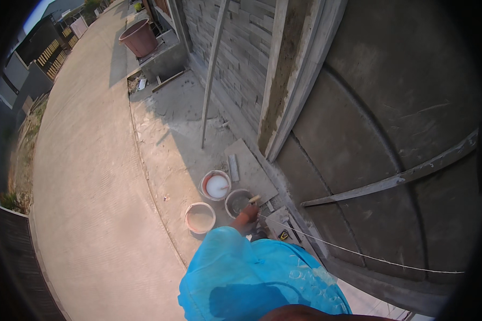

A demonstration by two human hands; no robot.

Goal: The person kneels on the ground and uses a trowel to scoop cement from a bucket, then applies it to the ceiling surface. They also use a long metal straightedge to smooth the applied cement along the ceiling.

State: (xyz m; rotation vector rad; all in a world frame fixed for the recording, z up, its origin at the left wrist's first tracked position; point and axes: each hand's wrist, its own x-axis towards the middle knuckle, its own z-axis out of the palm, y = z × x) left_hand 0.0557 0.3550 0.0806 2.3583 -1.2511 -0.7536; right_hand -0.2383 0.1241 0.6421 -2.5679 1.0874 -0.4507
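Note:
My left hand [248, 213], reaching from a blue sleeve, is closed on what looks like a wooden-handled tool [254, 199] over a dark bucket [231, 200] of grey material. Just above-left stands a white-filled bucket [216, 186] with a reddish stick in it. Further left is a bucket [201, 219] of beige contents. A narrow metal-looking strip [233, 167] lies on a board [254, 176]. A yellow-black tape measure [284, 235] rests right of my hand. My right hand is not visible.
A dark plastered wall [375, 80] with a diagonal batten [385, 182] and white string stands right. A long pole [211, 80] leans by stone cladding [241, 48]. A pink tub [139, 41] sits on a ledge. The concrete road [80, 160] runs along the left, past fences.

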